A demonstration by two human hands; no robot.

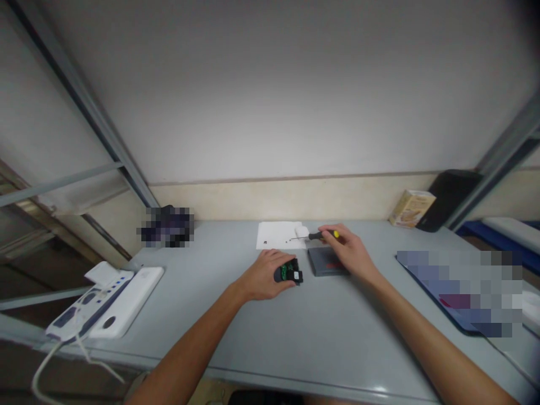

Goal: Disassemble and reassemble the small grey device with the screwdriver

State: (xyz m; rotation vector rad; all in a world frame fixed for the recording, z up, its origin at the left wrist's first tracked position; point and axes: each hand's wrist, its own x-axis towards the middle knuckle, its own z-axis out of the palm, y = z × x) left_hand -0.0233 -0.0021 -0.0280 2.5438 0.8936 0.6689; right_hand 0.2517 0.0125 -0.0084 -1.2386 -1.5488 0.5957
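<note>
While left hand [270,274] grips circuit-board device [289,271] | right hand [343,247] grips screwdriver [323,235]

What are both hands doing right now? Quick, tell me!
Left hand: closed around a gadget with green inside.
Right hand: closed on a screwdriver.

the left hand [266,275] grips a black device [289,271] with a green board. the right hand [346,247] holds a screwdriver [323,235], its tip over the white paper [276,232]. a dark case [325,262] lies beneath the right hand; a yellow box [411,208] stands far right.
</note>
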